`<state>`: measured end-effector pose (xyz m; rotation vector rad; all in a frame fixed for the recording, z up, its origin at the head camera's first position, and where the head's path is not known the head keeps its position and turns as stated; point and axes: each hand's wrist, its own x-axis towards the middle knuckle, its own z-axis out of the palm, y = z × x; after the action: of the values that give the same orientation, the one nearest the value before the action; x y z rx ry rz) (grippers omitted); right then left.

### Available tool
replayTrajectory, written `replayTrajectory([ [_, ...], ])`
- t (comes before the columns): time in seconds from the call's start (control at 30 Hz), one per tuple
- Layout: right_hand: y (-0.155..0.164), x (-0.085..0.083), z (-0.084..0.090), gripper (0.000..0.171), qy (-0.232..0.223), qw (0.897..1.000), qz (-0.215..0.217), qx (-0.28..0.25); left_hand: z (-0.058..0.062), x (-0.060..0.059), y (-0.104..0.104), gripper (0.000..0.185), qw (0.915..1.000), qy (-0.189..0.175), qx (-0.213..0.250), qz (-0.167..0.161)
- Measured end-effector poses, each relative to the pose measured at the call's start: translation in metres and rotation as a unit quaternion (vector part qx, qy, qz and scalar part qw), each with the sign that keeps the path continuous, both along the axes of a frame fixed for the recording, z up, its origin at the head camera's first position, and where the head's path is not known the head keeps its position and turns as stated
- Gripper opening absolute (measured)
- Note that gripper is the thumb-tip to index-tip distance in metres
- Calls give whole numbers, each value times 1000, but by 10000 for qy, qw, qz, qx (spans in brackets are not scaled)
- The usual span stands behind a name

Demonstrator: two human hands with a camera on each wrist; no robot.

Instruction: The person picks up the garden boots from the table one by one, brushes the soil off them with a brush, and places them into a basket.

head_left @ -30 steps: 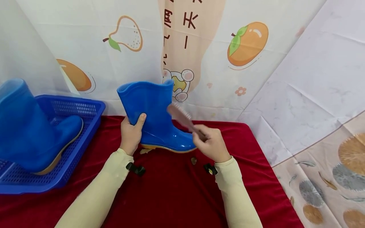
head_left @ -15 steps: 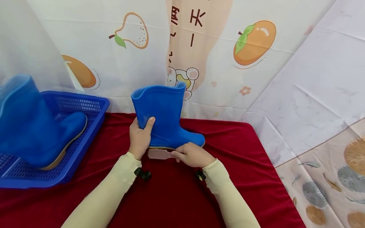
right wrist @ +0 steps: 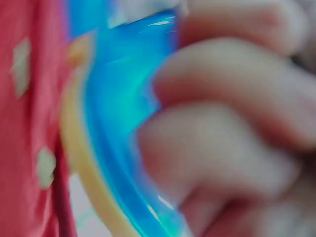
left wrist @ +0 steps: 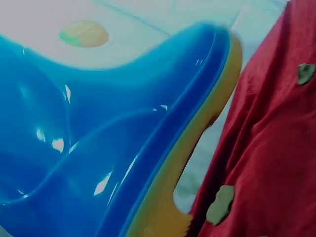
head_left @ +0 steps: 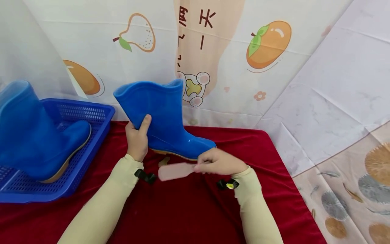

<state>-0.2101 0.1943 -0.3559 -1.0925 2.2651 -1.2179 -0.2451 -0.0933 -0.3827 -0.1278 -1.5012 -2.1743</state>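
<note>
My left hand grips a blue rubber boot at the back of its shaft, thumb along the near side. The boot is tilted, toe to the right, its yellow sole lifted off the cloth in the left wrist view. A pink brush is held by its handle in my right hand; its flat back faces up and the bristles are hidden. The brush head lies just on the near side of the sole. In the right wrist view, curled fingers overlap the boot.
A blue plastic basket at the left holds another blue boot. Small greenish-brown flakes lie on the red cloth under the boot. A printed curtain hangs close behind.
The brush moved from above the instep down to the sole, then a little toward me, away from it. The boot shifted right, then back left and up, tilting more.
</note>
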Motion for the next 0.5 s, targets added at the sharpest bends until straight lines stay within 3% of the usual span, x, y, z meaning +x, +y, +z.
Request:
replayTrajectory([
  [0.07,6,1,8,32,-128,9905,-438,-1299,2,-4,-4,20,9994,34,254,-241],
  [0.17,2,0,11,31,14,9463,-1709,-2746,2,-7,-7,24,9968,12,430,-668],
  [0.23,-7,-2,7,29,38,9235,-2521,-2892,-1,-9,-6,21,9953,-14,432,-868],
  [0.27,-12,-4,4,26,26,9195,-2799,-2761,-3,-9,-5,18,9948,-42,371,-951],
  [0.3,-16,-4,1,22,6,9204,-2970,-2543,-6,-9,-4,16,9943,-85,243,-1037],
  [0.37,-23,-5,-4,18,-107,9334,-2965,-2020,-13,-9,-2,12,9927,-153,-94,-1195],
  [0.5,-29,-3,-8,28,-214,9634,-2419,-1134,-25,-8,-1,14,9822,-268,-1044,-1541],
])
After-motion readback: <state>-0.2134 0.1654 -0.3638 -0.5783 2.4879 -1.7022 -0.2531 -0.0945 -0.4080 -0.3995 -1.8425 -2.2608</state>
